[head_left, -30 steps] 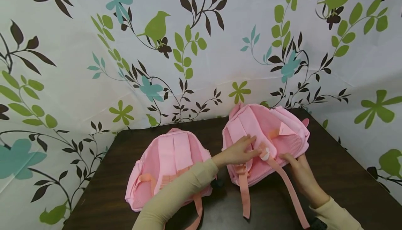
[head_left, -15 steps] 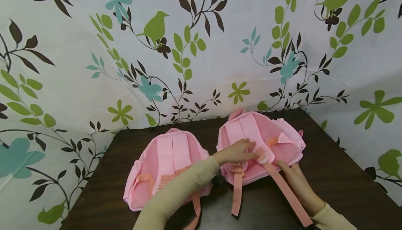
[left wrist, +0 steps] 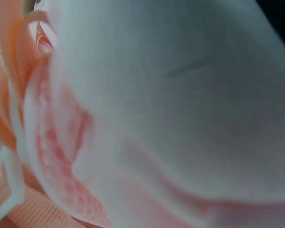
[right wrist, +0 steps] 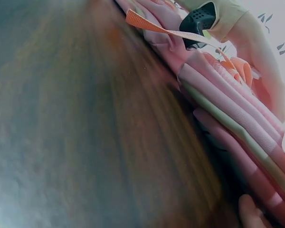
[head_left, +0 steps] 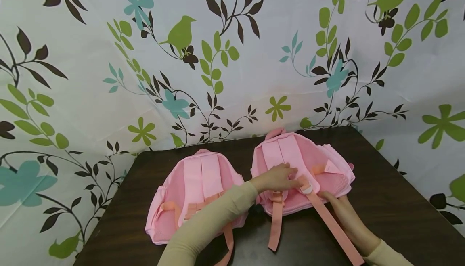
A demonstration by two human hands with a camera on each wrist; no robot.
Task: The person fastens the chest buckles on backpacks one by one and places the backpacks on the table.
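Two pink backpacks lie back-side up on the dark table. The right backpack (head_left: 330, 159) is under both hands. My left hand (head_left: 277, 177) reaches across and holds its shoulder strap (head_left: 296, 159) near the white buckle (head_left: 306, 189), thumb close to the buckle. My right hand (head_left: 345, 213) grips the lower right edge, thumb on top and fingers underneath. An orange webbing strap (head_left: 336, 229) hangs from the buckle past the right hand. A second webbing strap (head_left: 276, 225) hangs down left of it. Blurred pale fabric (left wrist: 171, 118) fills most of the left wrist view.
The left backpack (head_left: 174, 185) lies partly behind my left forearm, its orange strap (head_left: 229, 237) trailing to the table's front. Patterned cloth (head_left: 232, 56) stands behind the dark wooden table (head_left: 392, 189). A black wrist device (right wrist: 198, 23) shows on the left wrist.
The right backpack has come down and slightly left, now lying flatter, with both hands moving along. Over the last half second hands and backpack barely shift.
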